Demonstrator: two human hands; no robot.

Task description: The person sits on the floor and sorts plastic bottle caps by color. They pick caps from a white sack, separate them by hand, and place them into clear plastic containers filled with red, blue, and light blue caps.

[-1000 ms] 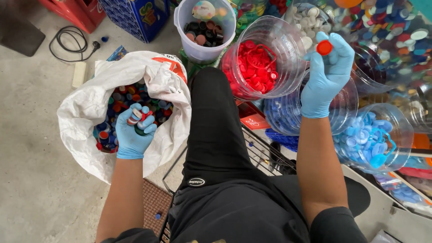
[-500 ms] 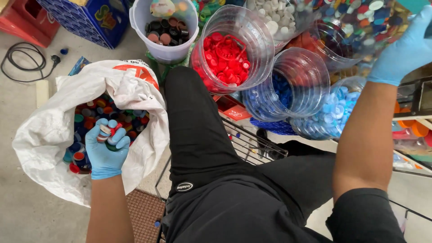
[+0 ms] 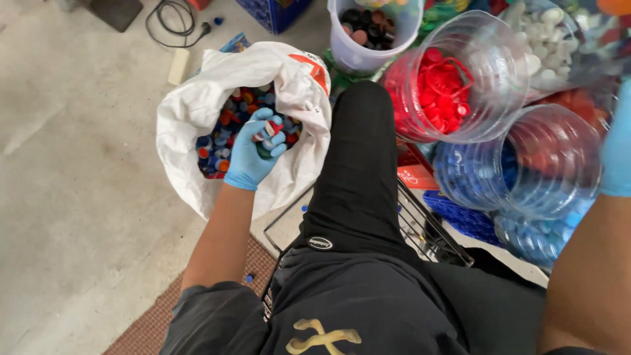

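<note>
Bottle caps [image 3: 227, 118] of mixed colours filled a white sack [image 3: 190, 112] on the concrete floor [image 3: 79, 197]. The left hand [image 3: 257, 150], in a blue glove, was curled over the sack's mouth, closed around a few caps. The right hand [image 3: 618, 141] showed only at the frame edge; its grip could not be told. Beside the black-clad leg [image 3: 358, 164] stood clear jars: red caps [image 3: 440, 85] in one, blue caps [image 3: 480, 177] in another.

Blue gloves are worn on the left hand [image 3: 257, 152] and right hand [image 3: 618, 148]. Mixed red, blue and orange caps [image 3: 227, 125] are held around the left grip in a white sack [image 3: 197, 105]. Red caps [image 3: 442, 82] are seen in one clear jar, blue caps [image 3: 490, 177] in another.
</note>
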